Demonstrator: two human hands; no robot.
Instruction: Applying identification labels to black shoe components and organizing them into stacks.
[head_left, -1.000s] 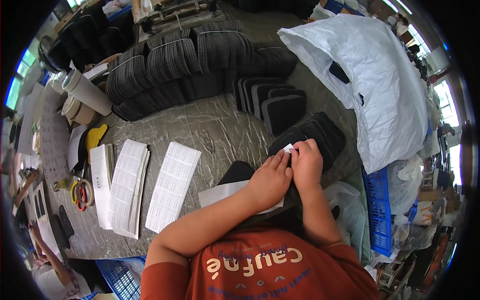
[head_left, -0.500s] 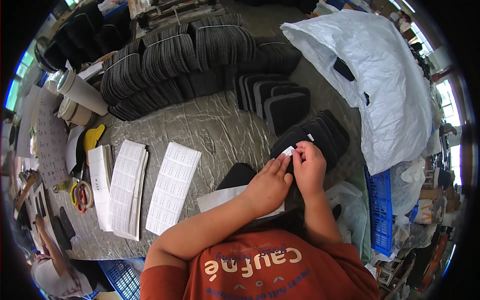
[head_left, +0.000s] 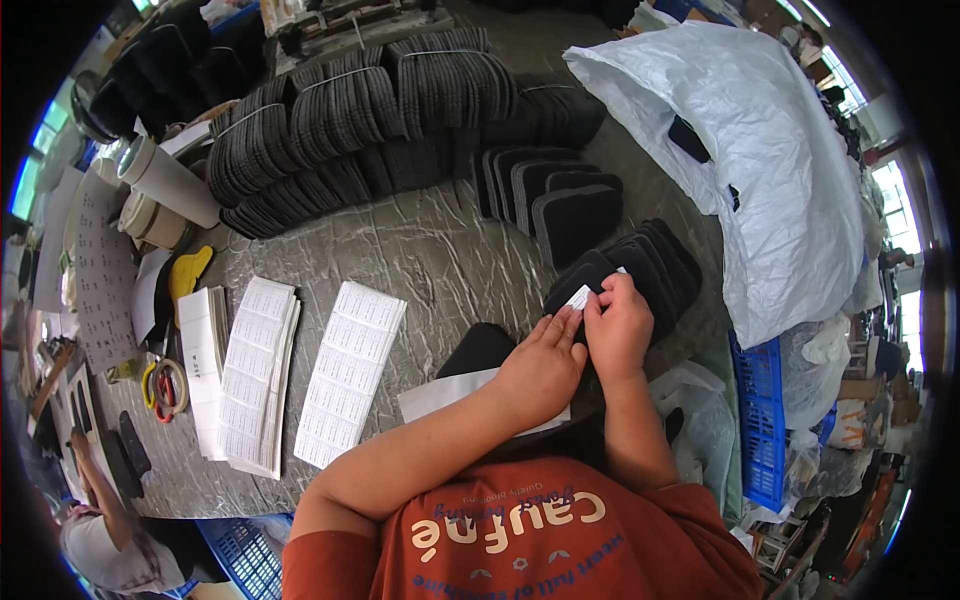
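Observation:
My left hand (head_left: pixel 540 372) lies with its fingers stretched out flat, their tips on a small white label (head_left: pixel 580 296) that rests on a black rounded pad (head_left: pixel 577 276). My right hand (head_left: pixel 618 328) is closed in a pinch at the label's right edge. The fingers partly cover the label. More dark pads (head_left: pixel 655 262) lie fanned out just beyond my right hand, and a small white tag shows by its fingertips. Beneath my left wrist is a white sheet (head_left: pixel 440 394), with another black pad (head_left: pixel 478 350) partly tucked behind it.
Printed label sheets (head_left: pixel 350 375) lie left of my arm, with more stacks (head_left: pixel 256 375) beside them. Scissors (head_left: pixel 160 385) and a tape roll are farther left. Banded dark pads (head_left: pixel 340 110) line the back. At right are a white sack (head_left: pixel 780 150) and a blue crate (head_left: pixel 760 425).
My right fingers have shifted slightly and sit a little farther along the label. My left hand stays almost still. The whole view has moved very slightly.

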